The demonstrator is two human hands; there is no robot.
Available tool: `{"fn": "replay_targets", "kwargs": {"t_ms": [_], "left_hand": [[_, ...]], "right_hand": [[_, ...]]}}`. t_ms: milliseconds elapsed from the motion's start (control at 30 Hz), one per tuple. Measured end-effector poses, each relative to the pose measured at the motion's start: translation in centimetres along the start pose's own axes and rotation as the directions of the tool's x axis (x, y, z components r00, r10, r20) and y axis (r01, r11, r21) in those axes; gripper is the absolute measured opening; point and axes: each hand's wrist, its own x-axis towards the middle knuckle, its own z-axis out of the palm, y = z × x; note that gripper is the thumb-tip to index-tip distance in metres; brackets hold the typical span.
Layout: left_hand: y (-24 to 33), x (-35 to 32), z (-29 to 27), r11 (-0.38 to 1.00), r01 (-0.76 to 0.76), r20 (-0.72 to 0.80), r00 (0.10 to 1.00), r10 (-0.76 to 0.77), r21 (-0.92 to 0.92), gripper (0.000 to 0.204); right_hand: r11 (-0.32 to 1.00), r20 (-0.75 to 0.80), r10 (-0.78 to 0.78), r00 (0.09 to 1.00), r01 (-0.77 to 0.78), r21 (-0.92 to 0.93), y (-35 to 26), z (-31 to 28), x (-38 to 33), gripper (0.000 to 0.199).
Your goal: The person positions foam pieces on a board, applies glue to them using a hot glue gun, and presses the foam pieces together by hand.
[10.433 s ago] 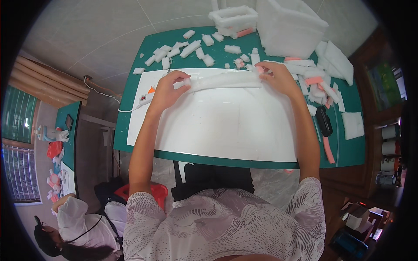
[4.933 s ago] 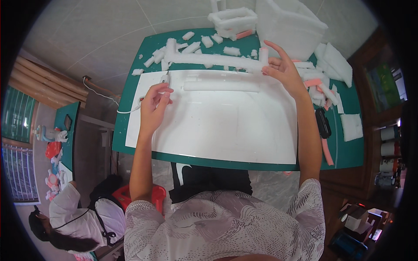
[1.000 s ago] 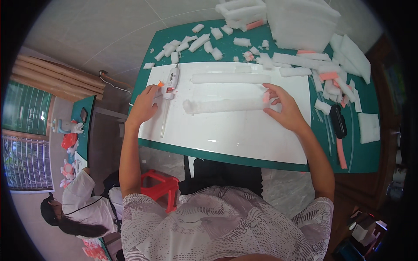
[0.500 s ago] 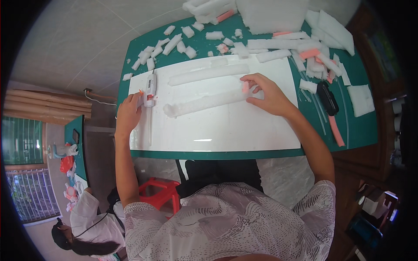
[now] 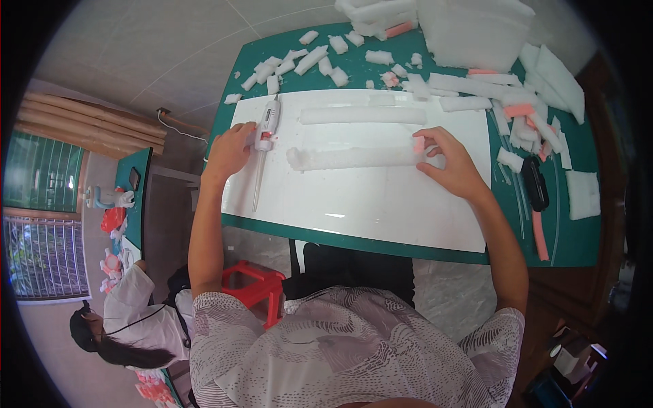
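Note:
My left hand [image 5: 230,152] is closed at the side of a white hot glue gun [image 5: 269,121], apparently around its handle, which the fingers mostly hide. The gun's nozzle points to the far side, and a clear glue stick [image 5: 259,180] sticks out of its rear. My right hand [image 5: 449,163] pinches a small pink foam piece [image 5: 418,144] between thumb and fingers. That piece sits at the right end of a long white foam strip [image 5: 354,159], which lies on the white board [image 5: 367,211]. A second white foam strip [image 5: 364,114] lies farther back, roughly parallel.
Small white foam chunks [image 5: 311,60] are scattered over the far left of the green table [image 5: 306,231]. Foam offcuts [image 5: 524,122], a black tool [image 5: 534,183] and clear sticks lie at the right. A red stool [image 5: 255,285] stands below. At left, another person [image 5: 139,306] sits by another table.
The whole view has shifted and turned, so the table appears farther right. Both hands keep about the same places at the glue gun and at the pink piece.

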Motion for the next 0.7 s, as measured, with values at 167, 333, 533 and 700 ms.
{"fn": "replay_targets", "kwargs": {"t_ms": [167, 333, 533, 700], "left_hand": [[-0.4, 0.5, 0.9, 0.998, 0.048, 0.086, 0.995, -0.044, -0.047, 0.054], [0.4, -0.1, 0.8, 0.994, -0.074, -0.055, 0.995, 0.078, 0.082, 0.055], [-0.6, -1.8, 1.7, 0.989, -0.057, -0.153, 0.988, 0.035, -0.138, 0.050], [0.2, -4.7, 1.2, 0.931, -0.031, -0.241, 0.969, -0.062, -0.365, 0.049]], "right_hand": [[1.000, -0.010, 0.003, 1.000, -0.003, 0.002, -0.2, 0.0, 0.0, 0.055], [1.000, -0.011, -0.013, 1.000, 0.012, -0.008, -0.3, -0.1, -0.2, 0.055], [0.998, 0.042, 0.008, 0.999, -0.005, -0.063, -0.5, -0.5, -0.2, 0.059], [0.998, 0.038, -0.045, 0.998, 0.047, -0.041, -1.3, -0.5, -0.1, 0.066]]}}
